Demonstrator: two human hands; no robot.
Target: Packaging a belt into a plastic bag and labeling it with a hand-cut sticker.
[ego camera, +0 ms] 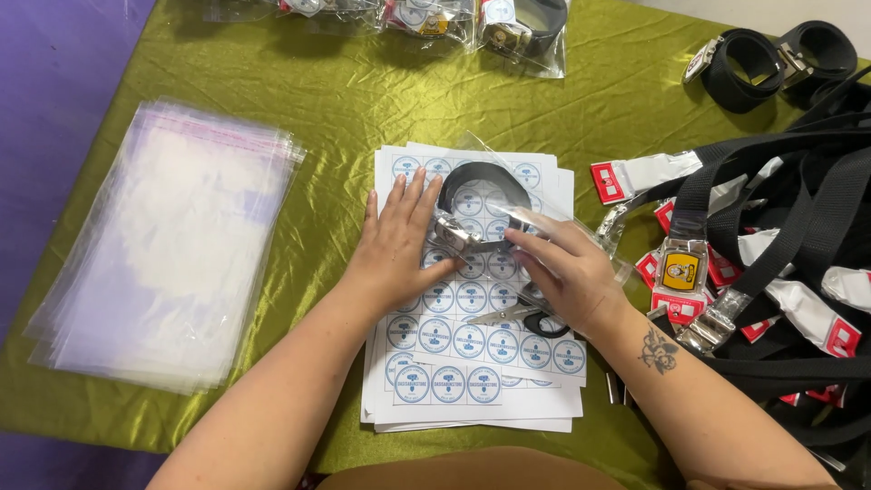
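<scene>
At frame centre, left hand lies flat, fingers spread, and right hand presses, both on bagged black belt atop sticker sheets.

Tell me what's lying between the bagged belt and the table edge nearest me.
In the head view, below the bagged belt, sheets of round stickers cover that stretch, with scissors on them under the right hand.

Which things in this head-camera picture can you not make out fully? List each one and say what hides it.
- Scissors: handles partly under the right hand, head view.
- Coiled black belt: blurred by glare on its clear bag; its buckle is partly covered by the left hand.
- Sticker sheets: print too small to read.
- Packed bags: cut off by the top edge.
- Belt pile: cut off by the right edge.
</scene>
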